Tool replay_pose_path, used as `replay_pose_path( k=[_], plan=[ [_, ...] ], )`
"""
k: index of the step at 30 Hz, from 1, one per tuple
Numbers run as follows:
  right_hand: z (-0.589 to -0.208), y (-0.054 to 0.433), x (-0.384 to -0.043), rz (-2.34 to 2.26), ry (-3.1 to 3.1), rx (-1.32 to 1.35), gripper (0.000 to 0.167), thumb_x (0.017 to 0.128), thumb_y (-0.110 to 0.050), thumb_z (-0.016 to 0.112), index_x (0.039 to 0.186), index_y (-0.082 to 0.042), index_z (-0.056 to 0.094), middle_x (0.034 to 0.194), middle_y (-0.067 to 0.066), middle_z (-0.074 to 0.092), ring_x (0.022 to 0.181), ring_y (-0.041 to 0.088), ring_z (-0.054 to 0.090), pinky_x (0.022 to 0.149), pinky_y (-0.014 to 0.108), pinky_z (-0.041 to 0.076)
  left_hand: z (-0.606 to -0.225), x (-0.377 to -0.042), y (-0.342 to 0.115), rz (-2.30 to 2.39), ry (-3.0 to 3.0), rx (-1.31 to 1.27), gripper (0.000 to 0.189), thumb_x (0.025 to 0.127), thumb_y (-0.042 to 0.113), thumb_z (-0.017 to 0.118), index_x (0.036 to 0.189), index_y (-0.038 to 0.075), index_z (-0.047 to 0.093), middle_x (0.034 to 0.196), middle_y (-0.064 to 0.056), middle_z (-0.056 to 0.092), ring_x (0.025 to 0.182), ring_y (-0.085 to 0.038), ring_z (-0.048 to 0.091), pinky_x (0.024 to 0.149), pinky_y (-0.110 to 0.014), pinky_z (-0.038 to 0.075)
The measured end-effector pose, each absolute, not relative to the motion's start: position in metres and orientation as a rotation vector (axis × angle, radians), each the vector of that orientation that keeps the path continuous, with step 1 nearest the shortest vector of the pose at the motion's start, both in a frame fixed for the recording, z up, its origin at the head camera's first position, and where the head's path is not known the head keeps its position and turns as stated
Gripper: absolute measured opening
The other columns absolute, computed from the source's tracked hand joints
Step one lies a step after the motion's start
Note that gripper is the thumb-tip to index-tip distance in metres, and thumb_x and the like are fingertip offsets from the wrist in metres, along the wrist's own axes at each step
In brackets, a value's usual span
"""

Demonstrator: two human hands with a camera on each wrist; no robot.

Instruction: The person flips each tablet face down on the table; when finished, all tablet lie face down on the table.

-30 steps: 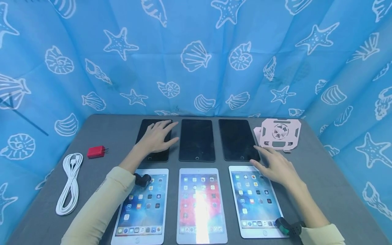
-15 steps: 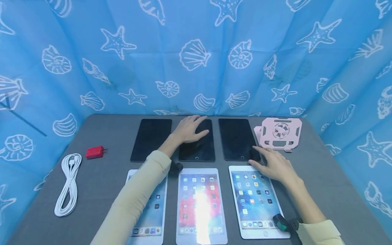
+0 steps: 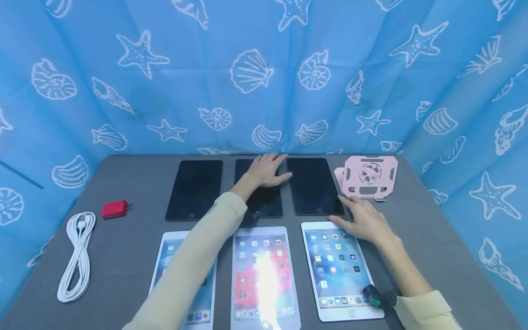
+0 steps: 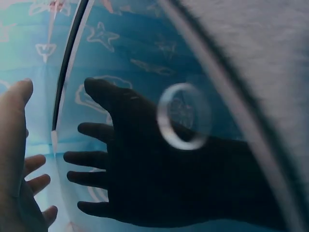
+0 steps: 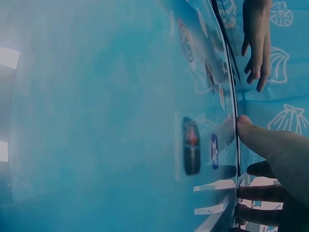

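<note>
Over the upper part of the middle black tablet (image 3: 268, 201), my left hand (image 3: 266, 172) spreads its fingers and thumb, holding nothing. In the left wrist view that hand (image 4: 12, 159) is at the left edge, and its dark reflection fills a glossy screen with a round home button (image 4: 183, 116). My right hand (image 3: 365, 220) lies by the top right corner of the lit right white tablet (image 3: 338, 275). Its fingertips reach the lower right corner of the right black tablet (image 3: 315, 185). Loosely extended, the right fingers (image 5: 270, 145) show beyond the tablet's edge in the right wrist view.
Left along the back row lies another black tablet (image 3: 194, 188). In front are a lit middle white tablet (image 3: 251, 270) and a left one (image 3: 206, 293), partly under my sleeve. A pink stand (image 3: 352, 176), a red plug adapter (image 3: 115, 209) and a coiled white cable (image 3: 84, 261) flank them.
My left hand has moved right, from the left black tablet to the middle one. The right hand keeps its place. The head view has shifted slightly.
</note>
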State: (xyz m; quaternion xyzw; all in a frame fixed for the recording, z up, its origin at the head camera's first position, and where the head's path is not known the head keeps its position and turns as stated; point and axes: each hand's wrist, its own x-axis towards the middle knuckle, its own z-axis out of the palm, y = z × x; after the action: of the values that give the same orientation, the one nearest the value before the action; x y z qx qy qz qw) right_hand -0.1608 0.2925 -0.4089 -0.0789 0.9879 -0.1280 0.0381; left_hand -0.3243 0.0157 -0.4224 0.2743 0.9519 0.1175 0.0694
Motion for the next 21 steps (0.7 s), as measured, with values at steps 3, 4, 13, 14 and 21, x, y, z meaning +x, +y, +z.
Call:
replay_pose_path(
  k=[3,4,13,14,21],
  plan=[
    [-0.409,0.293,-0.161,-0.388,3.031,-0.227,0.079,0.093,-0.046,0.071,0.150,0.003,0.047,0.146,0.034,0.048,0.127,0.052,0.052,0.094,0.073,0.047,-0.421,-0.329,0.020,0.324,2.851,0.786,0.077,0.102,0.066,0.039,0.165,0.026,0.020,0.169,-0.007,0.028,0.157,-0.031,0.026,0.127,-0.057,0.020],
    [-0.409,0.293,-0.161,-0.391,3.034,-0.222,0.079,0.093,-0.046,0.071,0.150,0.003,0.047,0.146,0.034,0.049,0.126,0.051,0.052,0.093,0.072,0.047,-0.421,-0.330,0.022,0.315,2.846,0.770,0.078,0.101,0.066,0.039,0.165,0.026,0.020,0.170,-0.007,0.027,0.158,-0.030,0.025,0.127,-0.058,0.019],
    [-0.414,0.293,-0.165,-0.423,3.066,-0.178,0.074,0.090,-0.041,0.075,0.144,0.004,0.053,0.118,0.028,0.060,0.095,0.036,0.053,0.069,0.050,0.050,-0.424,-0.329,0.031,0.315,2.777,0.692,0.086,0.099,0.072,0.041,0.166,0.025,0.016,0.173,-0.001,0.017,0.161,-0.030,0.013,0.127,-0.065,0.010],
    [-0.414,0.293,-0.165,-0.428,3.063,-0.174,0.074,0.090,-0.040,0.075,0.144,0.004,0.053,0.119,0.029,0.059,0.096,0.036,0.053,0.070,0.050,0.050,-0.425,-0.328,0.032,0.308,2.783,0.686,0.086,0.098,0.072,0.042,0.166,0.025,0.016,0.173,-0.001,0.017,0.161,-0.030,0.013,0.127,-0.065,0.009],
    [-0.414,0.292,-0.166,-0.526,3.028,-0.142,0.073,0.089,-0.036,0.078,0.143,0.006,0.053,0.123,0.032,0.056,0.103,0.042,0.052,0.077,0.052,0.046,-0.428,-0.322,0.039,0.324,2.818,0.662,0.086,0.098,0.070,0.046,0.165,0.023,0.020,0.173,0.000,0.018,0.161,-0.029,0.015,0.127,-0.064,0.008]
  ],
)
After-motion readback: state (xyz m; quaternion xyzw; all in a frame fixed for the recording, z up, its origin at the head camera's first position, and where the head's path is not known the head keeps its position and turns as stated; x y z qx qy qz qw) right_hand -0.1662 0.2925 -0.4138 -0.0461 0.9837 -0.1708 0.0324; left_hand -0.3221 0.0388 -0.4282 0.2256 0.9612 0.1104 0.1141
